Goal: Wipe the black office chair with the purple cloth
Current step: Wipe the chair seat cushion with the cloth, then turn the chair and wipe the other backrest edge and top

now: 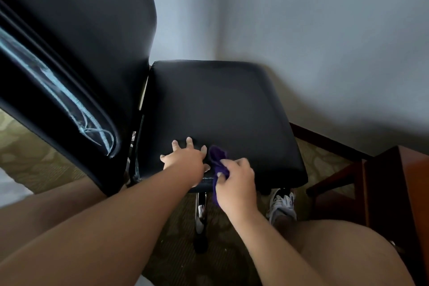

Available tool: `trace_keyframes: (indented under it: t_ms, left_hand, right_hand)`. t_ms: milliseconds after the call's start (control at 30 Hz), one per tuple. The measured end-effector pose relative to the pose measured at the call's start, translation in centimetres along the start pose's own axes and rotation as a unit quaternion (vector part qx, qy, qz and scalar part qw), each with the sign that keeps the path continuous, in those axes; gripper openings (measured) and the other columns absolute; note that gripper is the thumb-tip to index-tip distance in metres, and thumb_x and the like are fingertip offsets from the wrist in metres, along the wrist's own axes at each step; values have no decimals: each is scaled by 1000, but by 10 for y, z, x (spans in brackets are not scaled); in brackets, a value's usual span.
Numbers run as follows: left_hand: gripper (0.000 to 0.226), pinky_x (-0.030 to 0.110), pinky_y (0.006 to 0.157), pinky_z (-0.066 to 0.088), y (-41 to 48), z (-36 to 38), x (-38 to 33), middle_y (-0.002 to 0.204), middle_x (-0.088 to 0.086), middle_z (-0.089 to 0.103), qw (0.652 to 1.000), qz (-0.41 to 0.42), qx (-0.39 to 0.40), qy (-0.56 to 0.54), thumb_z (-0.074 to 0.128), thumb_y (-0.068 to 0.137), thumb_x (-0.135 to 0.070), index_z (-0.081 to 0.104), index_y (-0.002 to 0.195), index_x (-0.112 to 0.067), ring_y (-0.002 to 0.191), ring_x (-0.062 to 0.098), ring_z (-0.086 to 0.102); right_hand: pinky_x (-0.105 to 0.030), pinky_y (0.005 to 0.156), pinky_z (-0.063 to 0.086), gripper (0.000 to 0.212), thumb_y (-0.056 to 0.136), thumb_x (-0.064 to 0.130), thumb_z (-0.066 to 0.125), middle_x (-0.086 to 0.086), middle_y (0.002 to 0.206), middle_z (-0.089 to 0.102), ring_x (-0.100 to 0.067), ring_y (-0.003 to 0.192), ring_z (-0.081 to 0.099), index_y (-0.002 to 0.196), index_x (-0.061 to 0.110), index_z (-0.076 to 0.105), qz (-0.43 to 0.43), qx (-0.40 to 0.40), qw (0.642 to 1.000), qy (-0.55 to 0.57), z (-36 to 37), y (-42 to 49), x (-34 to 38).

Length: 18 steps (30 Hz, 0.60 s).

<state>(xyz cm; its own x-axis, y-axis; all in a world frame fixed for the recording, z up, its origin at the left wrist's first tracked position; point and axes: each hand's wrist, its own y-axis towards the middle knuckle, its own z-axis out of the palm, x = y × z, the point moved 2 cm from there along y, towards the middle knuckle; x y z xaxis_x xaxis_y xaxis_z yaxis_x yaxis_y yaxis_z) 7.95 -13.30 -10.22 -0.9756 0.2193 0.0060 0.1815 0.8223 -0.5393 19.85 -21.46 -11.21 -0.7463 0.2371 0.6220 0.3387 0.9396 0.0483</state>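
Step in hand: wiping the seat's near edge, by the look of it; the backrest appears not yet dealt with.
Right hand (234, 181): fingers curled shut around the purple cloth (218, 162), bunched and pressed to the seat just beside the other hand.
Left hand (185, 158): fingers spread open, flat on the seat, bracing the black office chair (216, 111).
Next move: I'd judge a sweep across the seat towards the far edge, the cloth kept flat and the chair held steady, since it could roll.
Chair's look: glossy black cushion, faintly dull; pale scribbled streaks run down the backrest edge (92, 127) on the left.
Surroundings: patterned carpet (27, 153), grey wall (325, 42), wooden furniture (394, 193) at right.
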Motion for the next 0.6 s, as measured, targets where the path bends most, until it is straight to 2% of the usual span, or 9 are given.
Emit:
trace_keyframes:
  t_ms: [100,233,300,333,400,433,500,533,600]
  left_hand:
    - [60,62,107,35,-3,3,11,166,1,-3,998,30,-42,-29,34,101,-54,7,154,-45,150,41,-2]
    - [56,55,119,18,-23,10,30,166,-2,5,983,69,-138,-99,39,99,-53,24,152,-43,152,28,3]
    - [57,50,122,13,-40,18,45,165,-4,10,969,83,-194,-131,45,97,-53,31,150,-41,152,22,6]
    - [56,47,122,16,-49,23,53,163,-6,17,960,84,-215,-157,49,95,-52,35,149,-41,151,19,11]
    - [46,39,112,36,-67,33,71,143,-14,45,942,78,-247,-212,56,91,-53,50,136,-42,136,13,40]
    - [35,33,99,47,-76,38,79,122,-19,56,936,65,-251,-237,58,88,-54,55,122,-44,117,7,54]
    - [22,25,70,52,-87,46,94,85,-16,61,945,7,-201,-257,58,85,-60,52,94,-41,80,1,61]
    - [27,26,63,51,-89,51,100,78,-13,61,954,-26,-161,-250,55,84,-64,50,87,-38,72,2,59]
    - [40,31,68,54,-89,62,112,82,-9,62,965,-77,-93,-233,48,84,-72,53,86,-32,76,9,60]
  right_hand:
    - [-16,81,45,37,91,18,69,10,110,51,-5,99,48,127,25,64,-6,45,999,4,8,1,3]
    - [-6,68,37,32,90,19,71,11,106,53,-1,87,53,122,27,68,29,91,992,77,-4,15,-5]
    - [-8,70,38,32,91,19,70,11,107,53,-2,88,53,122,28,68,24,89,993,75,-3,13,-5]
    - [-10,73,39,32,92,18,69,11,108,53,-3,89,54,123,27,68,20,82,994,65,-2,10,-3]
    - [-16,78,44,32,92,17,68,9,109,53,-5,92,55,123,25,68,13,67,996,52,-1,6,-1]
    - [-20,80,48,32,92,17,68,8,109,53,-6,93,56,123,24,67,11,62,997,50,-1,5,0]
    - [-28,85,54,33,92,16,69,6,110,54,-9,94,58,124,22,67,5,57,997,42,-2,3,3]
    - [-31,86,55,33,91,15,70,4,109,54,-11,95,58,124,21,67,3,55,998,38,-2,3,4]
    - [-35,87,55,33,91,13,70,3,108,54,-15,96,59,123,19,68,0,47,998,36,-2,1,7]
